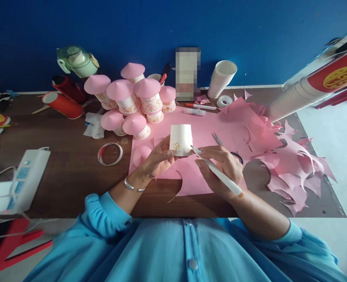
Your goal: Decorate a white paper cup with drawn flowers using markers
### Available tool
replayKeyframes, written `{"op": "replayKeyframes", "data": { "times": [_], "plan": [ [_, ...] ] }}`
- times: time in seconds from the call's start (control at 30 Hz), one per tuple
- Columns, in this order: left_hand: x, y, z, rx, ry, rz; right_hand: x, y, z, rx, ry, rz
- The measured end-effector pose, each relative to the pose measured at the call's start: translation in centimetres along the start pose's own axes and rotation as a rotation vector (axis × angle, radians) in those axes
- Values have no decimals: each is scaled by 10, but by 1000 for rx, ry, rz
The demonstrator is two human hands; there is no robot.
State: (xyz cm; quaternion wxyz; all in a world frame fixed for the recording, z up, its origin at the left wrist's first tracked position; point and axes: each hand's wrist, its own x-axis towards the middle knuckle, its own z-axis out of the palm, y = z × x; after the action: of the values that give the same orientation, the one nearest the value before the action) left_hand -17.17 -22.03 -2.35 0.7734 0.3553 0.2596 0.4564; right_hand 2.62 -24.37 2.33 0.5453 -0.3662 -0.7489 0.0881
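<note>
In my left hand point(159, 157) is a white paper cup point(181, 135), held upside down over the pink paper, with a small yellow-brown flower drawn low on its side. My right hand point(223, 168) grips a white marker point(220, 177), its tip at the cup's lower right edge. Behind my left hand stand several decorated cups point(151, 103) topped with pink paper cones point(146, 87). A further pink cone point(142, 155) lies beside my left wrist. Scissors point(217, 139) lie partly hidden behind my right hand.
Pink paper scraps point(296, 172) spread over the right side of the table. At the back are stacked white cups point(222, 80), an orange marker point(200, 106) and a glue stick point(195, 112). A tape roll point(110, 153) lies left, and a power strip point(32, 180) sits further left.
</note>
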Motion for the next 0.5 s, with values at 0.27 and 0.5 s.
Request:
{"op": "replayKeyframes", "data": {
  "times": [0.27,0.5],
  "plan": [
    [-3,-5,-4,5,-73,-14,1,3,4,38,-46,-74],
    [-2,-4,0,14,-37,0,1,2,3,52,-76,-70]
  ]
}}
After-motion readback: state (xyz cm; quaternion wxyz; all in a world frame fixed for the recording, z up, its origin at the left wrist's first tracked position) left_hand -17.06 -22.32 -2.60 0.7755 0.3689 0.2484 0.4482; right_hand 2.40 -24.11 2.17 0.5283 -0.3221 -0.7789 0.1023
